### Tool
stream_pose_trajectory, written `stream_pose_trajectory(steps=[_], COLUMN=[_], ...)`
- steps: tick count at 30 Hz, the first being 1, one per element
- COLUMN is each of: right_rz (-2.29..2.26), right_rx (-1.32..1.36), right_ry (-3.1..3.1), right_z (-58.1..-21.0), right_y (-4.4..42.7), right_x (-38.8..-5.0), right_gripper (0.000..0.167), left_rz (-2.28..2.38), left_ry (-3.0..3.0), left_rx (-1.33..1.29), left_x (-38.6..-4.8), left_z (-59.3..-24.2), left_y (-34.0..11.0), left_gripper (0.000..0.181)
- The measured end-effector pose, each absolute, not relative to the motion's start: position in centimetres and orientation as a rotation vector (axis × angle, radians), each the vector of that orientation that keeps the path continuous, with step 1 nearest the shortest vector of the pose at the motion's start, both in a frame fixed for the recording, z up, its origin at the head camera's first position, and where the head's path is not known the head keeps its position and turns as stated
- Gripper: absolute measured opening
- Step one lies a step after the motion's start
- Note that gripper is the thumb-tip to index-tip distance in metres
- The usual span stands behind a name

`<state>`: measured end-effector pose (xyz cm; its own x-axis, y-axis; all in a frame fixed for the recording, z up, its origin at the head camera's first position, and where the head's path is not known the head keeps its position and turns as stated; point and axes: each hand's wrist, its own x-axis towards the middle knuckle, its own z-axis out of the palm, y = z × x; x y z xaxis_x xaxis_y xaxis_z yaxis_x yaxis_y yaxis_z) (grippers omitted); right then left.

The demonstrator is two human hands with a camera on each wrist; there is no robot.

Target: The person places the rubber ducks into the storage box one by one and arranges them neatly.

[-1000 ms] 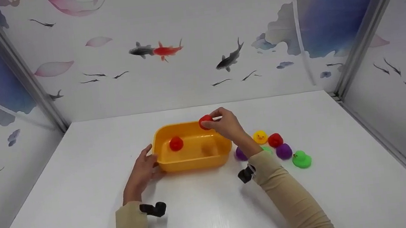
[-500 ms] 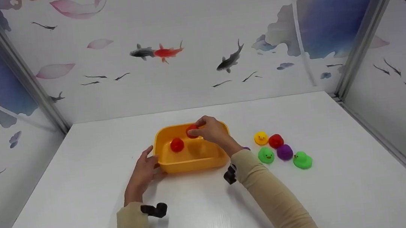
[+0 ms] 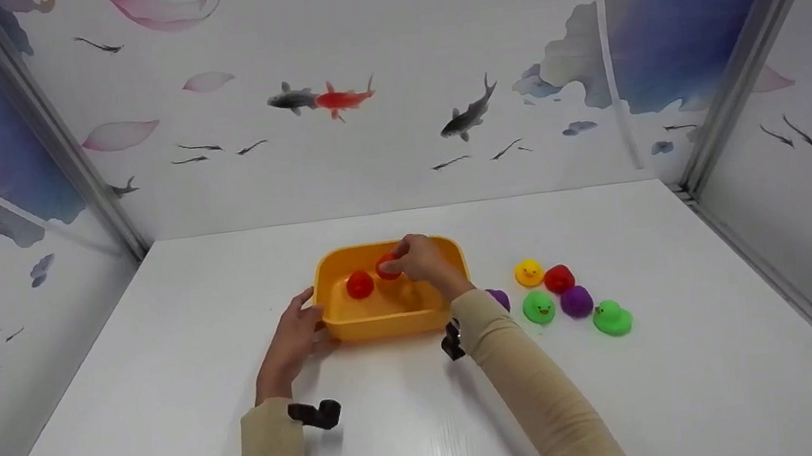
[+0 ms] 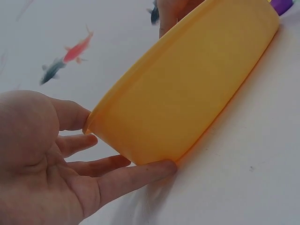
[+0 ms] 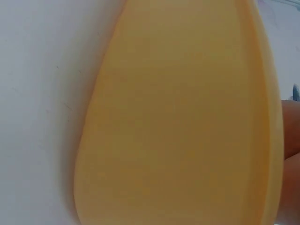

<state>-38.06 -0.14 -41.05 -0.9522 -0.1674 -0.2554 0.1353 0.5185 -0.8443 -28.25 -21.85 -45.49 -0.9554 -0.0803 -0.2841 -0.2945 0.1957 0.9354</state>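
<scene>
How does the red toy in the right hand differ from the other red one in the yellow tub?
The held toy is pinched in the right hand, while the loose toy is touched by neither hand. Fingers partly cover the held toy; the loose toy shows unobstructed. In the head view, the loose toy sits nearer the left end of the tub than the held toy. Both are red.

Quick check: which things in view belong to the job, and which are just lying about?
In the job:
orange tub, touched by the left hand
red toy held by the right hand
second red toy, inside the tub

Apparently just lying about, beside the tub:
yellow duck
third red toy
two green ducks
two purple toys, one partly hidden
</scene>
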Motion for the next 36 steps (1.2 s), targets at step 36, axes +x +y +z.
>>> stream_pose_trajectory(steps=[36], right_rz=[-1.377], right_rx=[-0.186], right_ry=[2.519], right_z=[-40.2], right_y=[0.4], right_x=[-37.7], right_gripper=[0.051], left_rz=[1.878], left_ry=[2.295], left_rx=[-0.343], left_x=[-28.3], left_z=[-45.4], left_y=[-21.8], left_gripper=[0.057])
